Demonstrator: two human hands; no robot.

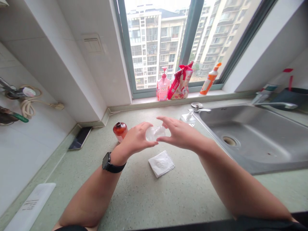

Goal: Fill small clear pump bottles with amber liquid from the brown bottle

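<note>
No writing could be read anywhere. The flat white plastic strip [30,205] at the near left of the speckled green worktop [154,195] carried dark printed lines, too small and blurred to make out. Labels on the windowsill bottles were equally illegible.

Two hands, left hand [136,139] and right hand [179,133]; one clear container [155,133]; one folded white cloth [161,163]. One amber bottle [120,131], one phone [80,138], one sink [255,141]. On the sill: one pink pump bottle [163,85], one red bag [181,82], one orange-capped bottle [210,79].

You see a folded white cloth [161,163] on the table [149,195], a phone [80,138] (lying flat) near an orange bottle [120,131].
</note>
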